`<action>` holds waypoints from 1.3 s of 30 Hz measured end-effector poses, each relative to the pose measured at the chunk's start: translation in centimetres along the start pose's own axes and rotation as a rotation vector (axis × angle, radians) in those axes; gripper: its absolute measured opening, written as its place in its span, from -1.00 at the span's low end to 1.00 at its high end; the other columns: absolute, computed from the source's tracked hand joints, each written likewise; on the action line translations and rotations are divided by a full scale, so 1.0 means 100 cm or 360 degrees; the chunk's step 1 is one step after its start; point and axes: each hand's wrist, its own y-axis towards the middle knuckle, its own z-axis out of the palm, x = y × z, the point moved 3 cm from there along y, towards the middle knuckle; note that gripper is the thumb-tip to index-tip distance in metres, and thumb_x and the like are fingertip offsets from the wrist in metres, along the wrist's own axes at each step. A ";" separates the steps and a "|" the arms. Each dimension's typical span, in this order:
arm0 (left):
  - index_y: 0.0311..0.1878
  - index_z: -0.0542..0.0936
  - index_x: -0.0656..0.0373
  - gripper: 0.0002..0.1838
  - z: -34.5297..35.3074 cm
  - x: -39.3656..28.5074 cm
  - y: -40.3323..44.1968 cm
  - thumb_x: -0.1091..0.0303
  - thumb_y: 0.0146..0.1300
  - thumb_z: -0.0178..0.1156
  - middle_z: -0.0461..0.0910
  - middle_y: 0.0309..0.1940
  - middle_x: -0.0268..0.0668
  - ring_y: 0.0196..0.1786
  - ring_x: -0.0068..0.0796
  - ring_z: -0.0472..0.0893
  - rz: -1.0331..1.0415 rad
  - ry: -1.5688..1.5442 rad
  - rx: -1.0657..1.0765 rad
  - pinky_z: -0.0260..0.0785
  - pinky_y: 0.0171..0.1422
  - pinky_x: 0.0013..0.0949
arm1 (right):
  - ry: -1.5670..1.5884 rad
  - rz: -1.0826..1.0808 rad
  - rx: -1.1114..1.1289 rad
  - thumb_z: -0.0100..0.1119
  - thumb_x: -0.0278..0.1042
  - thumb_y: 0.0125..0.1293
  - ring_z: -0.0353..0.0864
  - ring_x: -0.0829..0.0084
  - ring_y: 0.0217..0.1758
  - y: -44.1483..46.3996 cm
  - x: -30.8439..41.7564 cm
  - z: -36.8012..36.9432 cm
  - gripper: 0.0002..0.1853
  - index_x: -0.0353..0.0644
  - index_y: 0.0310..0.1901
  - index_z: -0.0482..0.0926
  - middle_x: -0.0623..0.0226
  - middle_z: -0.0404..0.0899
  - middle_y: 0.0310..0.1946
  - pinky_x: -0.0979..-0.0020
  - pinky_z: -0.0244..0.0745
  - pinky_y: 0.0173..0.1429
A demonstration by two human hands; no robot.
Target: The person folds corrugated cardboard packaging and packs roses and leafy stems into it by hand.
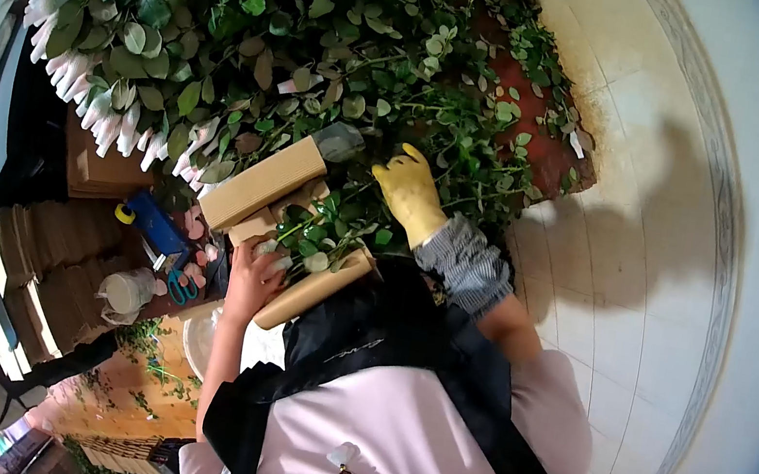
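Note:
My bare left hand [253, 279] is at the near left end of an unfolded cardboard wrap [318, 287], its fingers bent inward over pale shapes that may be flower heads. What they grip is hidden. Leafy green stems [316, 237] lie inside the wrap, between its near curled edge and a raised corrugated flap [265, 183]. My right hand [410, 197], in a yellow rubber glove, is over the stems beyond the wrap, thumb and forefinger apart and nothing seen between them. A large heap of leafy stems [260, 52] lies in front, many heads in white netting sleeves [107, 123].
Stacked cardboard sheets [50, 271] stand at the left, near a white tub [128, 291], teal-handled scissors [183, 286] and a blue tool [156, 223]. A reddish board [545, 149] lies under the heap. Tiled floor [574, 315] and a pale wall are at right.

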 end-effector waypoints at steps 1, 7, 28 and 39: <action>-0.07 0.70 0.15 -0.64 0.003 0.002 -0.004 0.44 -0.02 0.44 0.48 0.14 -0.06 0.14 0.08 0.46 -0.0002 0.0007 -0.0006 0.38 0.25 -0.01 | -0.0008 -0.0013 -0.0069 0.08 -0.47 0.30 0.67 0.31 -0.08 -0.006 0.001 -0.011 -0.85 -0.02 -0.26 0.66 0.38 0.69 -0.36 0.18 0.27 0.47; -0.16 0.72 0.18 -0.66 0.013 0.016 -0.009 0.50 -0.11 0.46 0.46 0.15 -0.07 0.13 0.04 0.48 -0.0219 -0.0272 -0.0116 0.42 0.20 -0.05 | 0.0204 0.0268 0.0481 0.28 -0.36 0.15 0.70 0.18 -0.29 -0.051 -0.008 0.029 -0.97 -0.05 -0.37 0.64 0.28 0.67 -0.50 0.17 0.57 -0.15; -0.03 0.69 0.01 -0.51 -0.006 -0.008 0.001 0.36 -0.16 0.49 0.40 0.17 -0.08 0.18 0.01 0.43 0.0009 0.0291 0.0057 0.32 0.26 -0.03 | 0.0245 0.0008 0.1023 0.22 -0.19 0.28 0.70 0.14 0.05 -0.026 -0.021 0.040 -0.64 -0.11 0.07 0.65 0.17 0.72 -0.06 0.17 0.59 0.07; 0.00 0.62 0.06 -0.40 -0.003 -0.004 0.005 0.36 -0.24 0.57 0.40 0.12 -0.03 0.14 0.08 0.47 -0.0057 0.0185 0.0150 0.41 0.20 0.00 | -0.0321 0.0198 -0.0764 0.27 -0.35 0.18 0.48 0.12 0.23 0.158 -0.137 0.005 -0.62 -0.03 0.08 0.62 0.15 0.64 -0.05 0.20 0.38 0.34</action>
